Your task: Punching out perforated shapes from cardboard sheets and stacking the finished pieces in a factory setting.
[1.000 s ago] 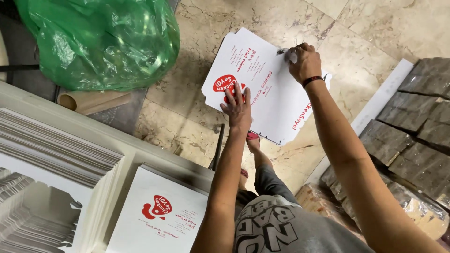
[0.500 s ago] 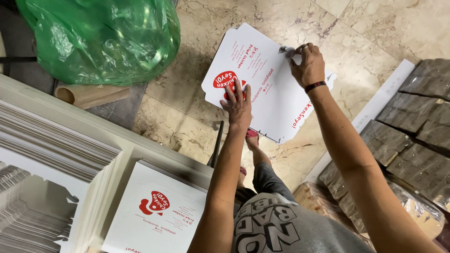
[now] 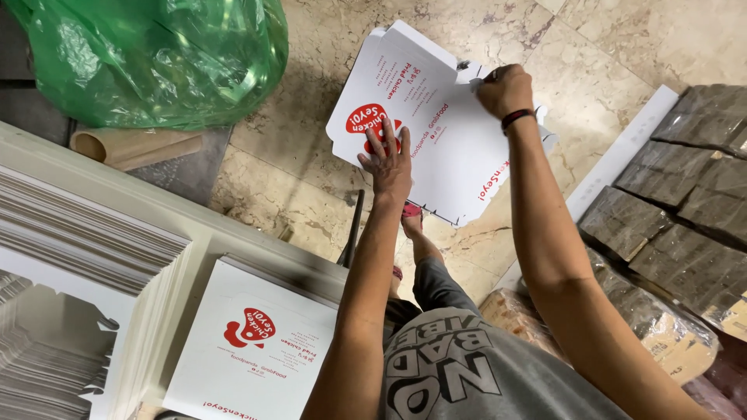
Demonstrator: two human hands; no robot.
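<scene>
Floor tiles (image 3: 591, 47) of pale marbled stone fill the background, and against them the flat box blank (image 3: 455, 148) is held out ahead of the person, above the floor rather than lying on it. Its long axis runs on a slant, from the upper left near the green plastic bag (image 3: 148, 58) down toward the lower right edge by the stacked brown bundles (image 3: 685, 179).

Both hands are on it. The left hand (image 3: 389, 159) lies spread flat, fingers extended, pressing the near middle of the sheet just over the red round logo — not closed on anything. The right hand (image 3: 504, 89) is farther out, curled tight around a flap at the blank's upper edge, pinching it. So the left is the nearer hand, the right reaches across to the far side.

The blank is white card with red print, die-cut, with rounded corner tabs and a notched lower edge. It looks thin and slightly bowed between the two hands.

To the lower left, the bench (image 3: 194, 225) carries a stack of similar blanks (image 3: 257, 350) — well apart from the hands.
</scene>
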